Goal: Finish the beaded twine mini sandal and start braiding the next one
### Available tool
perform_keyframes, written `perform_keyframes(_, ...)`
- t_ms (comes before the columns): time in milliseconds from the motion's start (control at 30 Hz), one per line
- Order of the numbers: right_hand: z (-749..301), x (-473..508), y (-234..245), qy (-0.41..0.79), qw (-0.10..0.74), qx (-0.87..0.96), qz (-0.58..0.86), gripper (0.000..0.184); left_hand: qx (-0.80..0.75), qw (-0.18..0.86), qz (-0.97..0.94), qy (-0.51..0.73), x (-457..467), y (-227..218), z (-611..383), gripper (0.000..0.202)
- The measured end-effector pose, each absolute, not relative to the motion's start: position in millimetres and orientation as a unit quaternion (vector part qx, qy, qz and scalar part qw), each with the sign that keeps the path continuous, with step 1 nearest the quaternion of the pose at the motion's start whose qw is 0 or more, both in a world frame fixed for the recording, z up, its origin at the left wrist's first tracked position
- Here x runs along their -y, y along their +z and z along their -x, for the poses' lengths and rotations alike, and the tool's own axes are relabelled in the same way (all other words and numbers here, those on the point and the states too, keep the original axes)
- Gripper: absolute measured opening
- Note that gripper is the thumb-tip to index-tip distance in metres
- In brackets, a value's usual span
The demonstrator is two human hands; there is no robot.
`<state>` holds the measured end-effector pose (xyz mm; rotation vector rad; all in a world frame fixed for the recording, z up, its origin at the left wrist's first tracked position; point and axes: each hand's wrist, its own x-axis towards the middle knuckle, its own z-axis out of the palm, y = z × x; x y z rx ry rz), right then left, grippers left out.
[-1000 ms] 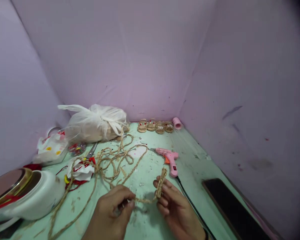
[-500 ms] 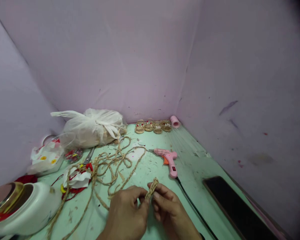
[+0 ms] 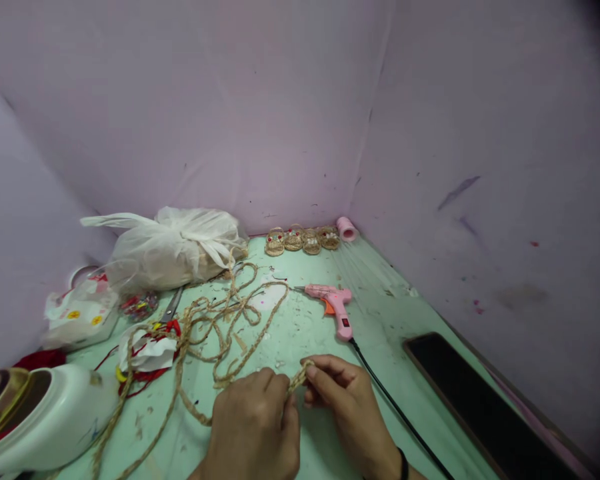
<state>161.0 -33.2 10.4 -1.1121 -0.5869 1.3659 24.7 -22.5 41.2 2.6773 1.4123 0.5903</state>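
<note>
Both my hands meet at the bottom middle of the view over a pale green table (image 3: 380,313). My left hand (image 3: 255,427) is closed on a braided jute rope (image 3: 215,320) whose loose coils trail away to the left. My right hand (image 3: 347,403) pinches a short folded end of the same braid (image 3: 300,377) between thumb and fingers. The two hands touch each other at the fingertips. A dark band shows at my right wrist.
A pink glue gun (image 3: 333,307) with a black cord (image 3: 400,413) lies just beyond my hands. Several small jute pieces (image 3: 300,240) and a pink roll (image 3: 347,229) sit at the back wall. A white plastic bag (image 3: 175,247), scissors (image 3: 169,308), a white pot (image 3: 45,413) stand left; a dark phone (image 3: 480,407) lies right.
My hands have come together; the left hand moved right to meet the right. The upright folded braid end has been drawn down into my fingers. The view shifted slightly.
</note>
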Motion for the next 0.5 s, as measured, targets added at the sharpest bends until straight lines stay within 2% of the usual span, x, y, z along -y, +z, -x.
perform_keyframes(333,-155.2,31.6,11.1,0.527,0.611,0.221,0.548,0.013,-0.389,-0.063,-0.889,0.233,26.6,38.8,-28.4,0.017)
perform_keyframes(500,-165.1,30.9,8.9,0.563,0.605,0.244,0.508,0.023,-0.391,-0.048,-0.889,0.233,21.2,42.3,-22.4,0.016)
